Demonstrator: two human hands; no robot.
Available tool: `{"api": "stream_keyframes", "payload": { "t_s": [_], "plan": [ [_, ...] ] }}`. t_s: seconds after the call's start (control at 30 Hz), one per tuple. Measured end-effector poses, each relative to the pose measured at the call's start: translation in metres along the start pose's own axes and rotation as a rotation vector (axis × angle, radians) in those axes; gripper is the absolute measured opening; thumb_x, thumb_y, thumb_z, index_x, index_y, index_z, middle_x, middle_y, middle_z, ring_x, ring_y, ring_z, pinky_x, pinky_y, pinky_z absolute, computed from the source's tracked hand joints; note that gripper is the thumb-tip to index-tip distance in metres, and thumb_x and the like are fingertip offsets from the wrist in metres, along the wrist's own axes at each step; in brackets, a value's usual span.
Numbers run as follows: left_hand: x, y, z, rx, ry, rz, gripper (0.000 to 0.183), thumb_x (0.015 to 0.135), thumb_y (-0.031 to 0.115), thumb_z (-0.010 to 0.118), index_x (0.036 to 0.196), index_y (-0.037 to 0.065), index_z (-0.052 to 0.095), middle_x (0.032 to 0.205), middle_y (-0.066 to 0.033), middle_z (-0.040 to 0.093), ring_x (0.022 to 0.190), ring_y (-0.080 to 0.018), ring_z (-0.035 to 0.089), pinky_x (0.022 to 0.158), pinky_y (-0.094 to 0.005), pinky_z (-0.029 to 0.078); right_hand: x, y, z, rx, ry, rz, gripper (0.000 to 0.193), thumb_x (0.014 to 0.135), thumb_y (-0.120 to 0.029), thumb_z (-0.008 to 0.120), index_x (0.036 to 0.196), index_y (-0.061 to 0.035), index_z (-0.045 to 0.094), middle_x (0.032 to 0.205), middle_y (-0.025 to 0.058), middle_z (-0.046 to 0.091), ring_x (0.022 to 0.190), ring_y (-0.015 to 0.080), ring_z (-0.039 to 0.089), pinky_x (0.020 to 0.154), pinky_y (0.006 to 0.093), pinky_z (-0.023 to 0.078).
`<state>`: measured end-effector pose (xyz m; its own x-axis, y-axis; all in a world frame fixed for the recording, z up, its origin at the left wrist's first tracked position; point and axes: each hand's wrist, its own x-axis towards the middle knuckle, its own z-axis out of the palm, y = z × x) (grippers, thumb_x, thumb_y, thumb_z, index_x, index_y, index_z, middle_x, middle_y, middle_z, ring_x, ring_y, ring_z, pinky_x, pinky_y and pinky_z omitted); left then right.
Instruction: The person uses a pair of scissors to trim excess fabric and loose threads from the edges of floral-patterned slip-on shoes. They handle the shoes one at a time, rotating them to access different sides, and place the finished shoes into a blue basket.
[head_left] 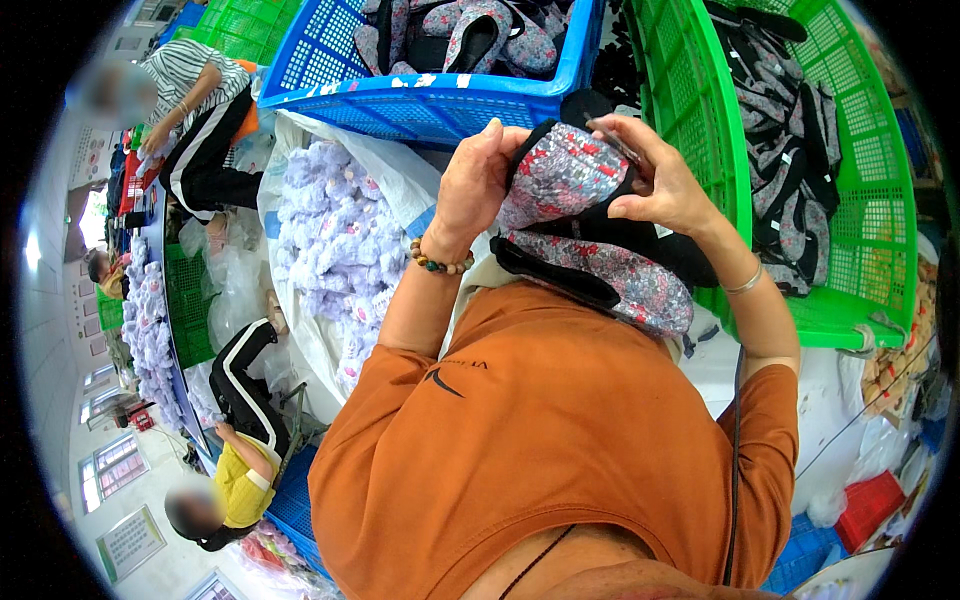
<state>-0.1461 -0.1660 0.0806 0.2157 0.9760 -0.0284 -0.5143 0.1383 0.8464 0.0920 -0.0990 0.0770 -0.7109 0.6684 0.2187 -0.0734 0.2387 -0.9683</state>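
Note:
A slipper (562,182) with grey and red floral cloth and black trim is held up in front of my chest. My left hand (470,188) grips its left side, thumb raised along the edge. At the slipper's right edge, my right hand (672,188) is curled round a thin dark metal tool (616,142) that looks like thread snips. Part of that tool is hidden by the fingers. Below, a second floral slipper (640,288) with a black edge lies across my lap, against my orange shirt.
Ahead stands a blue crate (430,105) of floral slippers. A green crate (735,200) at right holds more. To the left is a white sack (275,190) of fluffy lavender pieces (335,225). Two people (205,110) work at a long table farther left, with lavender pieces on it.

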Motion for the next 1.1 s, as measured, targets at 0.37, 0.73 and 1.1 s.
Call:
{"api": "stream_keyframes", "payload": {
  "t_s": [0.37,0.73,1.1],
  "plan": [
    [0.013,0.01,0.024,0.365,-0.09,-0.082,0.036,0.092,0.016,0.049,0.12,-0.006,0.05,0.115,-0.0093,0.058,0.104,-0.0144,0.054,0.091,-0.0283,0.041,0.007,-0.007,-0.016,0.305,0.489,0.138,0.033,0.077,-0.018,0.064,0.103,-0.0011,0.053,0.078,-0.0024,0.055,0.06,0.0029,0.047,0.051,0.0168,0.038],
    [0.003,0.009,0.019,0.556,-0.223,-0.127,0.025,0.089,0.009,0.055,0.109,-0.005,0.058,0.101,-0.0038,0.061,0.094,-0.011,0.054,0.085,-0.0256,0.042,0.006,0.013,-0.046,0.788,0.52,0.19,0.019,0.085,-0.03,0.058,0.084,-0.0111,0.057,0.058,-0.0108,0.041,0.043,-0.0011,0.025,0.038,0.0153,0.019],
    [0.003,0.002,0.023,0.4,-0.183,-0.281,0.023,0.082,0.014,0.066,0.098,-0.002,0.062,0.091,-0.0021,0.064,0.08,-0.0057,0.057,0.071,-0.0205,0.045,0.007,0.014,-0.039,0.839,0.563,0.276,0.019,0.085,-0.03,0.06,0.074,-0.0157,0.053,0.055,-0.0093,0.046,0.042,-0.0004,0.035,0.037,0.0144,0.021]
  ]
}}
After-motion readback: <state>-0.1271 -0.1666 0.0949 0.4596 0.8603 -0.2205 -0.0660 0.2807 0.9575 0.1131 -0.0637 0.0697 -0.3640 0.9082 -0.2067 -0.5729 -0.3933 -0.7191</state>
